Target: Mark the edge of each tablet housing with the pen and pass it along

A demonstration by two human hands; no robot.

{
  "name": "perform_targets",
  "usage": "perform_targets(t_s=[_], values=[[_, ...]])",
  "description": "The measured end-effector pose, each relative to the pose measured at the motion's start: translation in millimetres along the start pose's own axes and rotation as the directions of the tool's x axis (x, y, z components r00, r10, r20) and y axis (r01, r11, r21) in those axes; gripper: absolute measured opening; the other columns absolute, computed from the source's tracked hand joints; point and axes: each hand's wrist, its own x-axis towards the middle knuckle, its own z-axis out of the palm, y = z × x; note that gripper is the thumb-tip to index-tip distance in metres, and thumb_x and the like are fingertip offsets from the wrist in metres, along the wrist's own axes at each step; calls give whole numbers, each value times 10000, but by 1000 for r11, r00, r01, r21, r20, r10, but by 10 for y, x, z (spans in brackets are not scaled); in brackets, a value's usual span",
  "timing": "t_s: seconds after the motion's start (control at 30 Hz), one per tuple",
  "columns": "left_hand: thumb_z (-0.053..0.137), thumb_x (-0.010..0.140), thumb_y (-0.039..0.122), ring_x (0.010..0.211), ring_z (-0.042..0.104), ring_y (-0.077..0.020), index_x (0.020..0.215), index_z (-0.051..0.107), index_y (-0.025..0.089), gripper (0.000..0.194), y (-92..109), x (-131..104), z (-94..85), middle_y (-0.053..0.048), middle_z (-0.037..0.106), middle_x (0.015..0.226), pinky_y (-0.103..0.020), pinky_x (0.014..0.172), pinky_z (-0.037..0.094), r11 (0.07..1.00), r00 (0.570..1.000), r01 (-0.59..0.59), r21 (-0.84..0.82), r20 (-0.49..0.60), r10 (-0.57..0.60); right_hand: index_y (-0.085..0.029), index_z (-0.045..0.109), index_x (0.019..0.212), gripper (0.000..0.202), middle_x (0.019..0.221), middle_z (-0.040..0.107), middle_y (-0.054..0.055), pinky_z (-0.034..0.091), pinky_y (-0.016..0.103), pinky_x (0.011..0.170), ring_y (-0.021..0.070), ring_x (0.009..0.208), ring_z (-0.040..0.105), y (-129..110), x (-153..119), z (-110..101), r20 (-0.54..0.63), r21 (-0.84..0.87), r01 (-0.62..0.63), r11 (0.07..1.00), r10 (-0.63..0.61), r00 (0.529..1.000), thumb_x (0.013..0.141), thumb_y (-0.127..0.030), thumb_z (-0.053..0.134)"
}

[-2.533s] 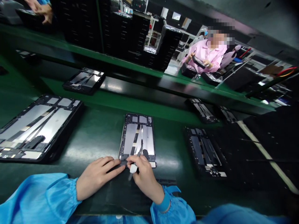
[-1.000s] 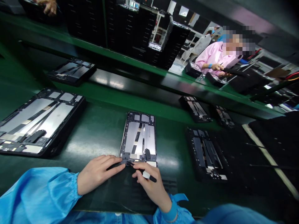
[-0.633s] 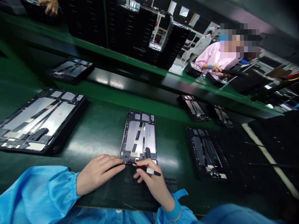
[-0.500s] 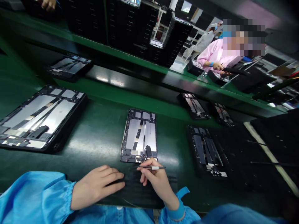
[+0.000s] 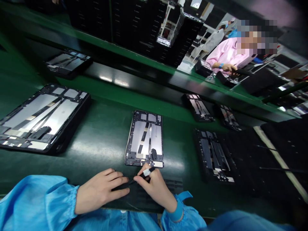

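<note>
My right hand (image 5: 156,186) pinches a pair of tweezers (image 5: 147,172) with a white wrap around it. Its thin tip points down and left, close to my left fingertips. My left hand (image 5: 102,192) lies palm down with fingers stretched, at the left edge of a dark sheet (image 5: 173,185) marked with rows of black strips. Whether anything is between the tweezer tips is too small to tell. Just beyond my hands lies an opened tablet (image 5: 144,138), its silvery battery area, flat cables and a small black part (image 5: 153,154) exposed.
To the left, another opened tablet (image 5: 45,115) rests on a black stack. Further opened tablets (image 5: 213,155) lie at the right and on the dark conveyor (image 5: 115,81) behind. Black trays (image 5: 149,32) are piled beyond it. Across the line sits a person in pink (image 5: 226,53).
My right hand has turned the tweezers from lying level to slanting down-left, bringing the tip toward my left fingertips. My left hand stays nearly in place. The view has shifted slightly.
</note>
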Motion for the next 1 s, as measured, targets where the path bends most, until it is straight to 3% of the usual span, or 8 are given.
perform_targets(t_s=[0.13, 0.27, 0.33, 0.43, 0.6, 0.73, 1.0], values=[[496, 1027, 106, 1076, 605, -228, 1250, 699, 268, 342, 9, -10, 28, -34, 714, 1274, -365, 868, 473, 1000, 1000, 5, -22, -20, -5, -218, 629, 781, 261, 678, 672, -7, 506, 275, 598, 174, 624, 662, 80, -43, 9, -42, 223, -49, 974, 60, 997, 936, -420, 682], [444, 1076, 149, 1028, 617, -229, 1239, 693, 276, 323, -10, 17, 23, -40, 722, 1242, -350, 845, 479, 995, 998, 28, -96, -57, -34, -216, 593, 776, 395, 734, 683, -1, 567, 258, 560, 154, 590, 684, 49, 36, -194, -121, 442, -45, 896, 110, 987, 896, -569, 724], [441, 1084, 135, 981, 628, -210, 1235, 681, 259, 309, -65, 61, -9, -49, 723, 1207, -330, 822, 486, 992, 996, 49, -120, -62, -56, -209, 593, 785, 420, 745, 695, 1, 585, 250, 560, 155, 593, 712, -26, 167, -331, -131, 435, -55, 899, 124, 984, 866, -584, 761], [434, 1092, 118, 957, 634, -190, 1215, 659, 205, 270, -210, 140, -46, -65, 716, 1155, -315, 806, 495, 996, 993, 57, -75, -94, -64, -206, 570, 819, 476, 672, 698, -6, 585, 240, 498, 201, 599, 766, -136, 427, -455, -38, 441, -124, 889, 157, 987, 823, -634, 779], [347, 1125, 132, 996, 617, -204, 1204, 645, 174, 311, -413, 186, -5, -54, 729, 1150, -339, 861, 501, 998, 983, 59, 38, -177, -52, -213, 544, 860, 500, 612, 674, -38, 571, 211, 454, 232, 638, 796, -169, 725, -421, 141, 416, -227, 880, 184, 973, 766, -624, 812], [343, 1126, 112, 1058, 620, -203, 1271, 620, 176, 319, -426, 168, -18, -43, 733, 1203, -333, 899, 507, 996, 989, 55, 64, -139, -46, -207, 549, 851, 490, 608, 674, -31, 563, 201, 448, 220, 620, 788, -139, 764, -374, 207, 386, -253, 887, 184, 961, 780, -626, 793], [385, 1118, 101, 1059, 630, -200, 1265, 622, 177, 289, -416, 159, -72, -39, 742, 1198, -327, 909, 522, 995, 993, 65, 73, -108, -57, -229, 530, 842, 471, 617, 670, -25, 585, 238, 485, 241, 671, 793, -166, 752, -360, 211, 362, -254, 897, 187, 959, 804, -633, 768]])
